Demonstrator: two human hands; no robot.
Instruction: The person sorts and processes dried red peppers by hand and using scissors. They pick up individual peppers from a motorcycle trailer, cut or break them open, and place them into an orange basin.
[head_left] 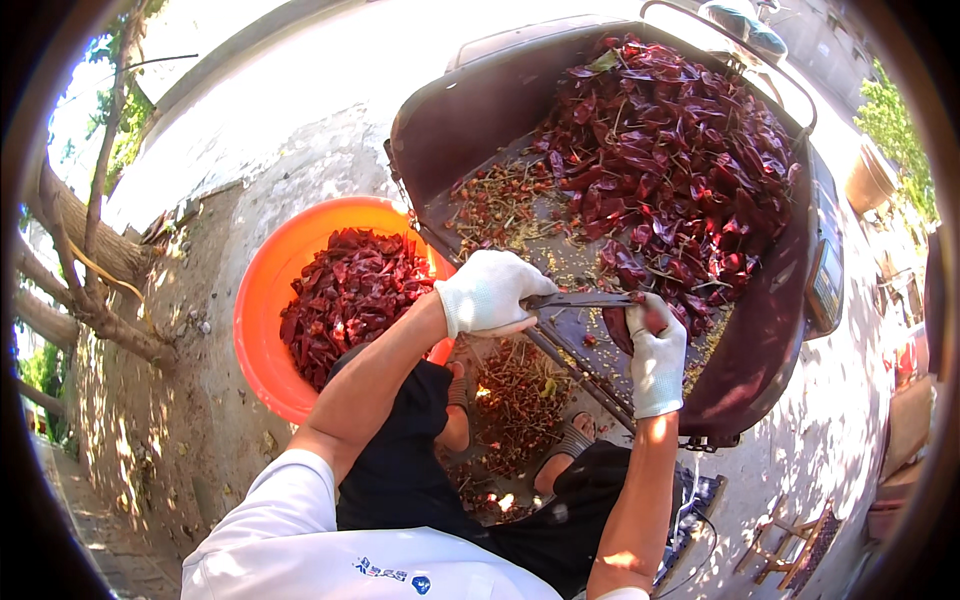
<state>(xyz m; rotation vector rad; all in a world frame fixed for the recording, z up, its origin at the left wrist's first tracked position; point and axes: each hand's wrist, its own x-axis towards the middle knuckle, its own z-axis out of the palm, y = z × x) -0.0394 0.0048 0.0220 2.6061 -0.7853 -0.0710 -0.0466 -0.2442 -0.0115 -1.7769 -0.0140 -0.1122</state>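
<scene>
White gloves cover both of my hands. My left hand (490, 293) is closed around a pair of scissors (585, 299), the dark blades pointing right. Their tips reach my right hand (656, 350), which grips a dark red dried chili pepper (618, 330) by its upper end. Both hands are over the near edge of a brown metal cart bed (470, 105). A large heap of dried red chili peppers (680, 170) fills its far right part. Cut stems and pale seeds (500, 205) are scattered on the bed's floor.
An orange basin (262, 330) of cut red chili pieces (350, 290) stands left of the cart. Stems and scraps (520, 400) lie between my sandaled feet. A tree (110, 250) grows at the left. A small wooden stool (790, 550) is at the lower right.
</scene>
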